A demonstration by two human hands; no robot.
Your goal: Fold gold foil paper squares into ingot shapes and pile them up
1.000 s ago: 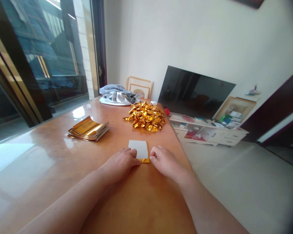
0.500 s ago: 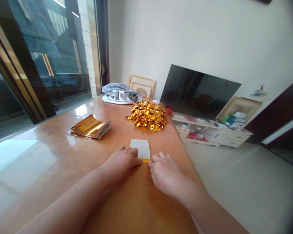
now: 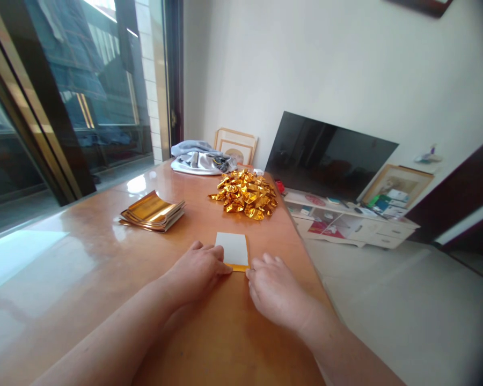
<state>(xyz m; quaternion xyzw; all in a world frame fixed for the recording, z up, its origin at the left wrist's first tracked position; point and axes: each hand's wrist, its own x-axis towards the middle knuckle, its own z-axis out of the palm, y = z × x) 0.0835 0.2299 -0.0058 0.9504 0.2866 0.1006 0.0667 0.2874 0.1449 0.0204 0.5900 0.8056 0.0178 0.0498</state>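
Observation:
A sheet of gold foil paper (image 3: 232, 250) lies white side up on the table, with a narrow gold strip folded over along its near edge. My left hand (image 3: 201, 266) is closed at the sheet's near left corner, thumb and fingers on the fold. At the near right corner, my right hand (image 3: 271, 284) is closed too, its fingertips touching the end of the strip. Beyond the sheet sits a heap of folded gold foil pieces (image 3: 247, 193). A stack of gold foil sheets (image 3: 153, 210) rests farther left, its top sheets curling upward.
The glossy wooden table (image 3: 84, 279) has its right edge close to my right arm. Bundled grey-blue cloth (image 3: 199, 158) lies at the far end. Past the table stand a low white cabinet (image 3: 370, 230) and a dark television (image 3: 330, 155). Glass sliding doors (image 3: 104, 96) are at the left.
The view has shifted slightly, so everything appears a little lower. Both hands keep their places at the fold, and the sheet looks the same.

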